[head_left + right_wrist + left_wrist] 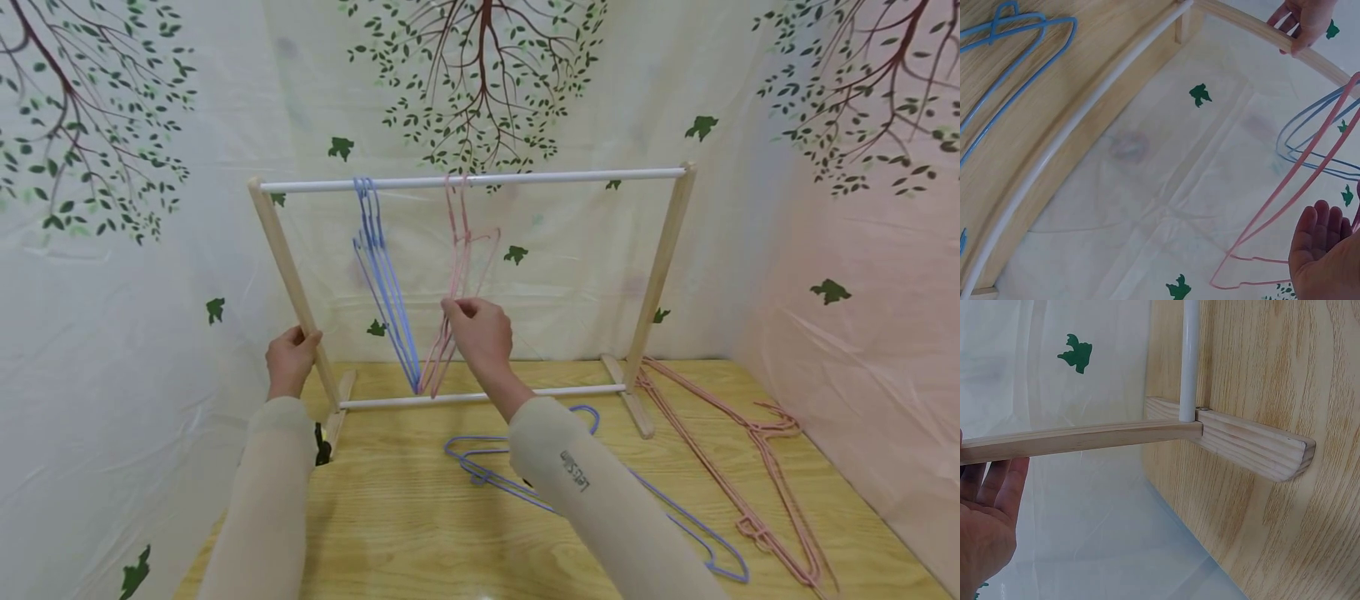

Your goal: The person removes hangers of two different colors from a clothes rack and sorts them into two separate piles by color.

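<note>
A small clothes rack has pale wooden posts and a white top rail [570, 177]. My left hand [291, 362] grips its left post [279, 250] around mid-height, and the left wrist view shows the fingers [1013, 484] against that wood. Two pink hangers [463, 250] hang near the middle of the rail. At their side my right hand [483, 333] pinches the pink wire between thumb and forefinger; the exact contact is partly hidden. Several blue hangers [390, 292] hang close together to the left, their lower ends near those of the pink ones.
Loose blue hangers [487, 475] lie on the wooden table [390, 517], partly covered by my right sleeve. More pink hangers [772, 450] lie at the right, by the rack's right foot [633, 408]. A white lower bar [570, 391] joins the posts. Leaf-patterned sheeting [750, 250] surrounds the table.
</note>
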Demonstrator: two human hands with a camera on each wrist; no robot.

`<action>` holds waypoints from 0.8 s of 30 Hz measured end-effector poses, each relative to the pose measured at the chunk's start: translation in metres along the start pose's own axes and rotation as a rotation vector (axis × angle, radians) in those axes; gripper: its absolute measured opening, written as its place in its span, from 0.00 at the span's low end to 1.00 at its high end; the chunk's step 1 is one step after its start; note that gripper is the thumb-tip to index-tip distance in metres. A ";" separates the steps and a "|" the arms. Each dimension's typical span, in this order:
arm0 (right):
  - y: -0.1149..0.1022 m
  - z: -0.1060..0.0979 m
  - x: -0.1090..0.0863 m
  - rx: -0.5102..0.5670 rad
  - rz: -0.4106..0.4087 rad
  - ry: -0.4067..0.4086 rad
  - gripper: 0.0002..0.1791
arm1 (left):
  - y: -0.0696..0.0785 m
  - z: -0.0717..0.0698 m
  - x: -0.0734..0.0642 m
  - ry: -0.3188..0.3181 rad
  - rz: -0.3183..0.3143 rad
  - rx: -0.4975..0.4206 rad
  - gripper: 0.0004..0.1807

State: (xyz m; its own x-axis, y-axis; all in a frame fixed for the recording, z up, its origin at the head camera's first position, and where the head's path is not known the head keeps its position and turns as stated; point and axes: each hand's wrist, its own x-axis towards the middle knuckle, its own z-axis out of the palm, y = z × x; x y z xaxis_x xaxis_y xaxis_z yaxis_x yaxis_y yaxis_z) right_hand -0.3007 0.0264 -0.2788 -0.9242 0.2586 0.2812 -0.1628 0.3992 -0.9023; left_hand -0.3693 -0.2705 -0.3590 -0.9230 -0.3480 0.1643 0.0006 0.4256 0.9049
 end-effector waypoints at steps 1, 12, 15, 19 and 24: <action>0.000 0.000 0.000 0.010 0.004 0.000 0.16 | 0.000 0.000 0.000 0.001 0.000 -0.001 0.24; 0.001 -0.012 -0.002 0.119 0.025 -0.004 0.13 | -0.001 0.002 -0.001 0.013 0.001 -0.003 0.24; 0.003 -0.017 -0.001 0.115 0.020 0.003 0.12 | -0.002 0.002 0.000 0.011 -0.002 -0.004 0.24; 0.005 -0.026 0.002 0.115 0.051 0.011 0.11 | -0.003 0.002 0.000 0.005 0.004 -0.017 0.24; 0.010 -0.037 0.007 0.084 0.081 0.028 0.12 | -0.002 0.002 -0.001 0.003 0.009 -0.025 0.24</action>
State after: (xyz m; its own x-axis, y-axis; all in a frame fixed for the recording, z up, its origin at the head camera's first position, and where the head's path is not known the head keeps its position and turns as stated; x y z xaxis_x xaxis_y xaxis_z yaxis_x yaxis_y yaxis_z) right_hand -0.2961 0.0652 -0.2734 -0.9257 0.3116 0.2145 -0.1179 0.3010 -0.9463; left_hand -0.3691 -0.2699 -0.3618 -0.9218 -0.3467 0.1737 0.0186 0.4081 0.9128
